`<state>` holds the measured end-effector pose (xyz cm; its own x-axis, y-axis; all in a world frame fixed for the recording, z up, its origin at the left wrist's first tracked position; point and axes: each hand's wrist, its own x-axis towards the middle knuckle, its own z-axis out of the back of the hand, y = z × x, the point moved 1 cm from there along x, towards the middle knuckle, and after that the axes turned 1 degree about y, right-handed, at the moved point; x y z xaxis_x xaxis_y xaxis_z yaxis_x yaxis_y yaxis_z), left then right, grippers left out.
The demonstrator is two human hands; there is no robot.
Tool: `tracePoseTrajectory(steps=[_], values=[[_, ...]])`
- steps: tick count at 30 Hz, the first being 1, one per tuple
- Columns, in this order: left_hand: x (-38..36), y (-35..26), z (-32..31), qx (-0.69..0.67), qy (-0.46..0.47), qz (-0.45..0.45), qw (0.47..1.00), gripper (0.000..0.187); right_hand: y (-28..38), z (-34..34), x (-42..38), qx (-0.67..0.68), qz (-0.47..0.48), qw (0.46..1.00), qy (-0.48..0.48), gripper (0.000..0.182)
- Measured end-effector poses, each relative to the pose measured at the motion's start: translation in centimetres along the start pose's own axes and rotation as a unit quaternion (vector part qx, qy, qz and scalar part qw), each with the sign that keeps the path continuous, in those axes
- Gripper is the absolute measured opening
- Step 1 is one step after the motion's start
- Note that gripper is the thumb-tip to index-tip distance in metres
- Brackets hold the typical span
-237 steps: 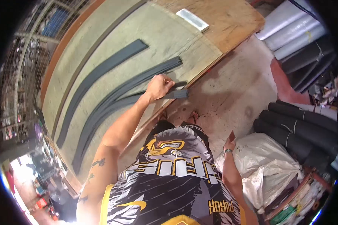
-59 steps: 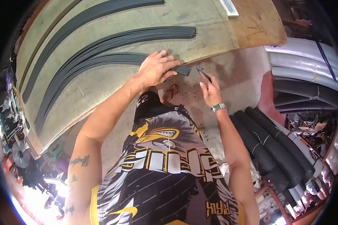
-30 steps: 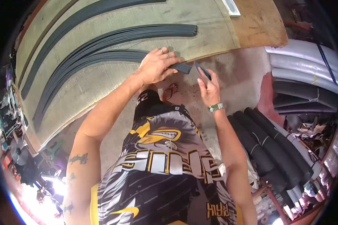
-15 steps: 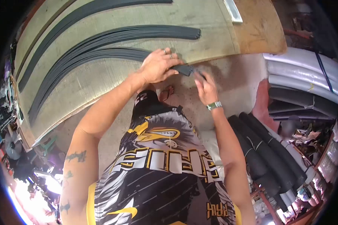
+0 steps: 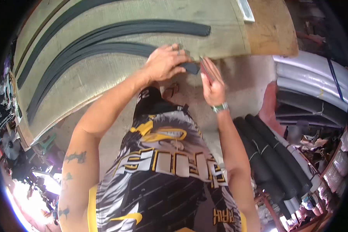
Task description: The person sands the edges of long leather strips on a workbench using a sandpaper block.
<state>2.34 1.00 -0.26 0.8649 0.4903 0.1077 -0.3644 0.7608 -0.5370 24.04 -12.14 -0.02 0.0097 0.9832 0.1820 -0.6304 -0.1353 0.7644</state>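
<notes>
My left hand (image 5: 164,62) wraps round the near bundle of dark grey flexible strips (image 5: 123,48) at the table's front edge. The bundle's end (image 5: 191,68) sticks out past my fingers, over the floor. Just right of that end, my right hand (image 5: 213,89) grips a thin, flat, reddish tool (image 5: 206,69) between thumb and straight fingers. Its narrow tip points up and leftward; I cannot tell its exact kind. The rest of the near bundle curves away left across the tabletop.
Behind it, another strip bundle (image 5: 174,28) lies on the table (image 5: 220,46), with more long strips (image 5: 50,42) farther back. A white-framed piece (image 5: 246,11) rests near the right end. Rolls of black sheet (image 5: 276,154) and silver rolls (image 5: 309,75) are stacked to my right.
My right hand has shifted slightly, and the tool, blurred against the bundle's end before, now stands upright beside it. My left hand keeps its hold on the strips.
</notes>
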Motion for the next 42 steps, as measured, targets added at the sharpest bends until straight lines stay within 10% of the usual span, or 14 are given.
tracePoseTrajectory(steps=[6, 11, 16, 19, 24, 28, 33, 38, 42], values=[[-0.3, 0.0, -0.9, 0.000, -0.031, -0.024, 0.999, 0.040, -5.4, -1.2, -5.2, -0.012, -0.130, 0.988, 0.083, 0.039], [0.2, 0.3, -0.6, 0.011, -0.033, -0.018, 0.999, 0.041, -1.0, -1.8, -0.3, 0.004, 0.028, 0.999, -0.035, 0.039], [0.1, 0.0, -0.4, 0.009, -0.026, -0.013, 1.000, 0.039, -4.8, -1.9, -4.2, -0.065, -0.088, 0.994, 0.026, 0.040], [0.0, 0.3, -0.6, 0.006, -0.037, -0.016, 0.999, 0.041, -0.5, -1.0, -1.0, -0.001, 0.003, 0.997, -0.071, 0.040], [0.6, -0.7, 0.1, 0.006, -0.003, 0.011, 1.000, 0.038, -9.4, -4.6, -8.0, -0.070, -0.077, 0.992, 0.076, 0.041], [0.1, -0.7, -0.3, 0.004, -0.003, 0.019, 1.000, 0.037, -1.4, -1.2, -1.8, 0.006, 0.003, 0.994, -0.111, 0.040], [0.8, -0.7, -0.1, 0.007, 0.019, 0.032, 0.999, 0.038, -7.4, -4.2, -5.6, -0.092, -0.063, 0.994, 0.024, 0.043], [1.0, -1.4, 0.5, 0.010, 0.034, 0.046, 0.998, 0.038, -1.2, -1.6, -2.1, -0.032, 0.009, 0.991, -0.126, 0.048], [1.2, -1.1, 0.3, -0.011, 0.038, 0.048, 0.998, 0.039, -4.9, -3.6, -4.2, -0.042, -0.044, 0.996, -0.060, 0.052]])
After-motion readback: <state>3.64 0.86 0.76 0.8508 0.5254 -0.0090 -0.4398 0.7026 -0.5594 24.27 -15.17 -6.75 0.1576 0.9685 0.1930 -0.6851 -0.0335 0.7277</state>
